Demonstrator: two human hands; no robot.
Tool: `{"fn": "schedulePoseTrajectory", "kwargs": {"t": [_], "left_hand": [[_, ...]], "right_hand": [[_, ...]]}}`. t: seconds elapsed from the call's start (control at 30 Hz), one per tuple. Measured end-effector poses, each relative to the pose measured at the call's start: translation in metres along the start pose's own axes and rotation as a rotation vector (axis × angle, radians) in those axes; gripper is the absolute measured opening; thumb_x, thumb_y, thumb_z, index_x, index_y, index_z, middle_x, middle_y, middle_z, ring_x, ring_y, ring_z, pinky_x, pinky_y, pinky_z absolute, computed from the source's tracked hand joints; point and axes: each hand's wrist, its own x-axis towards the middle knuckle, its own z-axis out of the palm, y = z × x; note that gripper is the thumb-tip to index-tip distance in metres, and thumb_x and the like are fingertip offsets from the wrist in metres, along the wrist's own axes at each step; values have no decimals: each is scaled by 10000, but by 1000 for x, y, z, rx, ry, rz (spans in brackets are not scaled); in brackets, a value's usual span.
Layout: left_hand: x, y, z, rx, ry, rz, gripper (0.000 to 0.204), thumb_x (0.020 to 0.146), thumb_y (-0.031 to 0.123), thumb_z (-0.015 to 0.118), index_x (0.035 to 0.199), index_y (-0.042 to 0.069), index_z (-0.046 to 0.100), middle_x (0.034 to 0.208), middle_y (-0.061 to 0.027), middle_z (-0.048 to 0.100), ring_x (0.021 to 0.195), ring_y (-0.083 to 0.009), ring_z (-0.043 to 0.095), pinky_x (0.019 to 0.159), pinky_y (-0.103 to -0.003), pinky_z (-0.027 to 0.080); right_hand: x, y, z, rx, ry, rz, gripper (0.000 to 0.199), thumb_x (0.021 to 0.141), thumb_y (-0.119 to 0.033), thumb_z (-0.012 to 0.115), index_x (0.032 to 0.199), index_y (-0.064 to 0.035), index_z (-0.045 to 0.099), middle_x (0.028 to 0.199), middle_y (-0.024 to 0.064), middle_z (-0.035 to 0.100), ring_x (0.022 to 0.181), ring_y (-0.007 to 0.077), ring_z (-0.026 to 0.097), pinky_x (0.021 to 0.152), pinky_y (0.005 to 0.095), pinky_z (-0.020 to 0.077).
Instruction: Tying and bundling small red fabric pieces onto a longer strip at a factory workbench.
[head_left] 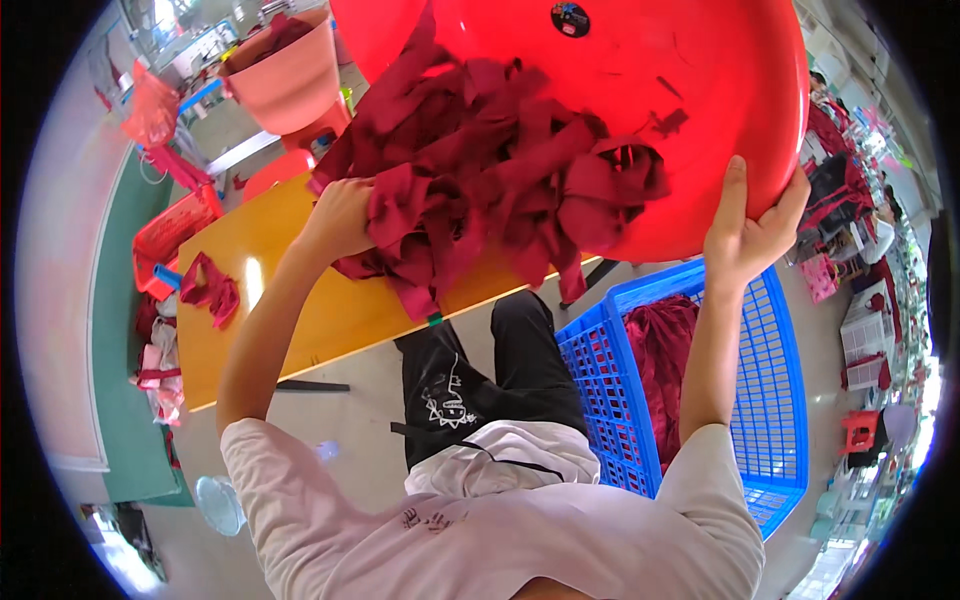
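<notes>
A big red plastic basin [720, 80] is tipped toward me above the table, its inside showing. My right hand [750, 225] grips its lower right rim, thumb against the inside. A tangled heap of dark red fabric strips [480, 150] hangs over the basin's left part and down onto the yellow table [290, 330]. At the heap's left edge, my left hand [342, 218] is closed on the strips, its fingertips hidden by cloth. Some strips dangle past the table's near edge, and small dark scraps cling inside the basin.
By my right forearm stands a blue plastic crate [610, 380] with dark red cloth [660, 350] inside. A loose piece of red cloth [210, 290] lies on the table's left. Farther left is a red basket [175, 240]; a pinkish tub [285, 80] stands behind.
</notes>
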Motion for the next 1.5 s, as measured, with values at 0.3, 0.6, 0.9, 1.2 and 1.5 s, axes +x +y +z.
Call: {"fn": "schedulePoseTrajectory", "kwargs": {"t": [0.3, 0.6, 0.9, 1.2, 1.5], "left_hand": [[-76, -24, 17, -16, 102, -418, 255, 721, 288, 689, 797, 47, 657, 728, -197, 659, 716, -420, 649, 639, -506, 535], [-102, -13, -9, -80, 74, -527, 511, 694, 295, 779, 1060, -24, 620, 1300, -237, 556, 1217, -443, 506, 999, -461, 446], [-88, 58, -92, 7, -208, -488, 520, 699, 401, 803, 1015, -3, 719, 1397, -245, 515, 1250, -427, 520, 1040, -454, 427], [-55, 215, 92, -852, -256, 168, 510, 793, 389, 739, 1193, 93, 627, 1250, -160, 585, 1157, -337, 568, 943, -440, 470], [19, 262, 294, -216, -780, 102, 415, 803, 364, 652, 1100, 73, 662, 1097, -212, 683, 1151, -427, 571, 1010, -588, 321]], "right_hand": [[7, -26, 16, -24, -109, -76, 362, 873, -106, 727, 1166, 33, 566, 968, 131, 692, 849, 151, 651, 781, 275, 517], [16, -20, 35, 55, -72, -178, 361, 839, -64, 702, 1169, -8, 567, 844, 106, 690, 668, 170, 668, 619, 281, 517], [16, -16, 33, -14, -85, -155, 330, 859, -147, 743, 1121, -6, 600, 898, 115, 717, 768, 114, 660, 707, 259, 527], [19, -23, 29, 15, -122, -218, 338, 839, 3, 614, 1169, 26, 545, 882, 131, 602, 790, 179, 566, 754, 289, 463], [17, -19, 20, 52, -147, -98, 341, 827, 22, 592, 1165, 13, 551, 836, 114, 597, 730, 149, 553, 690, 258, 451]]}}
